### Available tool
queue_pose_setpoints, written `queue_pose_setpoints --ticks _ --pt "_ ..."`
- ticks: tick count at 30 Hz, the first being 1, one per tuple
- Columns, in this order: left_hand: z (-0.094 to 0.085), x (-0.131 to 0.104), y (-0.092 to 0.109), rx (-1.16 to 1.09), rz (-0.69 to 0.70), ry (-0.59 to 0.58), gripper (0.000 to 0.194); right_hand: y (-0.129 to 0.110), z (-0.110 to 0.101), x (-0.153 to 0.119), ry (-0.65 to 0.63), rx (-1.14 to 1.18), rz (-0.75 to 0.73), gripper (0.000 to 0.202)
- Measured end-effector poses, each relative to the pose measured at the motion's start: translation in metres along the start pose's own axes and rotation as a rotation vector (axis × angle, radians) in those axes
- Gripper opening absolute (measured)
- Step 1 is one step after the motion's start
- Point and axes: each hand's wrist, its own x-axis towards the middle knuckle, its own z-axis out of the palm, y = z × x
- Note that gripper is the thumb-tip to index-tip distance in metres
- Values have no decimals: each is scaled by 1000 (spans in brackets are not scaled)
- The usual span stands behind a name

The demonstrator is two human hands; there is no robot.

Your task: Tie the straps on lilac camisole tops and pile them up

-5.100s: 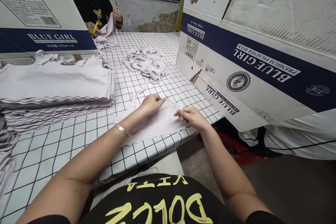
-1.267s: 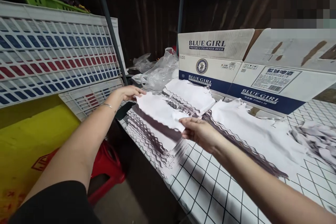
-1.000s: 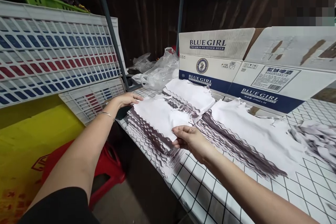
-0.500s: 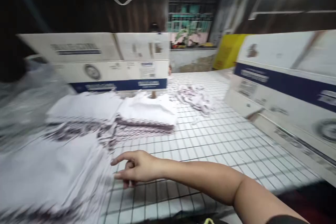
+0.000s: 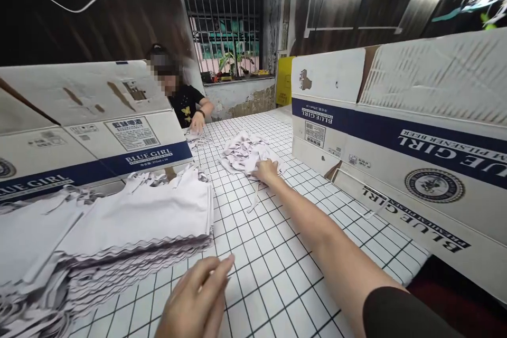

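My right hand (image 5: 265,170) reaches far out over the table, its curled fingers gripping the near edge of a crumpled heap of white garments (image 5: 241,150). A thin strap trails from the heap toward me. Low in the view, my left hand (image 5: 198,296) hovers above the grid-patterned table with nothing in it, fingers loosely extended. To its left lies a neat stack of white strappy tops (image 5: 146,216) with wavy hems. Another stack of white tops (image 5: 35,243) adjoins it at the left edge.
Printed cardboard cartons stand at left (image 5: 138,142) and right (image 5: 380,116), bordering the grid-patterned table (image 5: 253,253). At the far side a co-worker (image 5: 186,100) handles small white cloth pieces (image 5: 194,138). Behind are a barred window (image 5: 225,26) and a yellow panel (image 5: 284,82).
The view has swung right. My right hand has gone from beside the left stack to the crumpled heap. My left hand and the co-worker have come into view.
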Motion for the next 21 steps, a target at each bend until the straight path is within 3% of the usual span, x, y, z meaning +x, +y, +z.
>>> queue_pose_setpoints --ticks 3,6,8,11,14,16,17,19,21 --pt "25 10 1 -203 -58 -151 55 13 -25 -30 -129 258 -37 25" --pt "41 11 -2 -327 -262 -289 50 41 -57 -89 -288 763 -58 33" --pt "55 9 -1 -382 -366 -345 45 64 -76 -130 -316 929 0 35" --pt "85 9 7 -384 -376 -395 45 102 -92 -175 -248 766 102 32" --pt "116 13 16 -235 -346 -452 52 136 -93 -206 53 302 126 28" --pt "133 20 17 -135 -348 -491 57 144 -87 -223 270 83 113 31" --pt "139 26 15 -92 -342 -498 59 143 -83 -231 314 45 110 33" --pt "149 41 10 -16 -295 -480 55 132 -70 -244 257 50 94 40" --pt "154 61 5 20 -238 -474 34 118 -57 -251 127 43 45 45"
